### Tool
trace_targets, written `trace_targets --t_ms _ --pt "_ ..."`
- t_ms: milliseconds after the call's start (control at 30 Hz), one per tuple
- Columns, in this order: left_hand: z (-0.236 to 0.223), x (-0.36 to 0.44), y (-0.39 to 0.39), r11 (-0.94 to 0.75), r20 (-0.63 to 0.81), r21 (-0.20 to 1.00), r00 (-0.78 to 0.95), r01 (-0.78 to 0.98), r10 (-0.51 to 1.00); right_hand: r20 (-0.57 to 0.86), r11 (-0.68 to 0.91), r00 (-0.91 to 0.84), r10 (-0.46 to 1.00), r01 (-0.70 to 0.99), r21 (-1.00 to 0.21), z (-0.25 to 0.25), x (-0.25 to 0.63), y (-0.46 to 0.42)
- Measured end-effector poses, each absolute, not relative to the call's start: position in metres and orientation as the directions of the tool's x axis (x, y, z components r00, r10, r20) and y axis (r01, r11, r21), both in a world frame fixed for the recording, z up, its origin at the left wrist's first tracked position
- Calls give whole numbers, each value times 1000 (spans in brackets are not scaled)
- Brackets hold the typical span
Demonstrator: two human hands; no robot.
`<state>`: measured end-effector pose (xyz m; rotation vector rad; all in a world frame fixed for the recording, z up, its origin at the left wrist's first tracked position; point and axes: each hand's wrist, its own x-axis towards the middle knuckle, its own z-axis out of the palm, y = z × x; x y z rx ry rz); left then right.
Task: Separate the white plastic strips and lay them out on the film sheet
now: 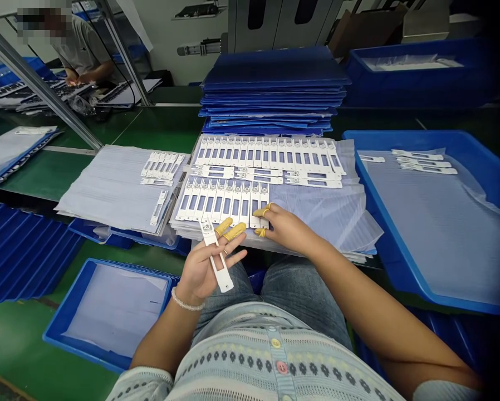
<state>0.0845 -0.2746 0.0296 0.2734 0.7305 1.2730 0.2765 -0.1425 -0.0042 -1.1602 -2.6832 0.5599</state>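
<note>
The left hand (202, 268) pinches a white strip (222, 277) between thumb and fingers, just near of the row of strips (220, 192) on the pale sheet (317, 209), while the right hand (290, 227), fingers slightly parted, touches the row's right end, its hold unclear.

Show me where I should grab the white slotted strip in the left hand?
Best, I think, to pinch the white slotted strip by the long edges of its near end, coming from the person's right. That end sticks out free on that side, while the left hand has its thumb across the strip's middle. It's narrow, so fingertips should fit.
</note>
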Motion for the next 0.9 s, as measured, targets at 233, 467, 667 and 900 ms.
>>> trace_targets --t_ms 233,467,667,900 --pt "31 84 -275 287 -330 581 102 -761 939 10 643 -693 721 663 -383 -2 275 -145" --pt "27 86 -275 294 -324 586 114 -755 939 70 748 -769 635 589 -306 -4 279 -139" --pt "33 90 -266 248 -295 484 110 -839 949 136 846 -836 532 518 -122 2 287 -140" --pt "56 101 -259 166 -130 456 119 -874 984 636 916 -676 372 158 -367 37 289 -210"
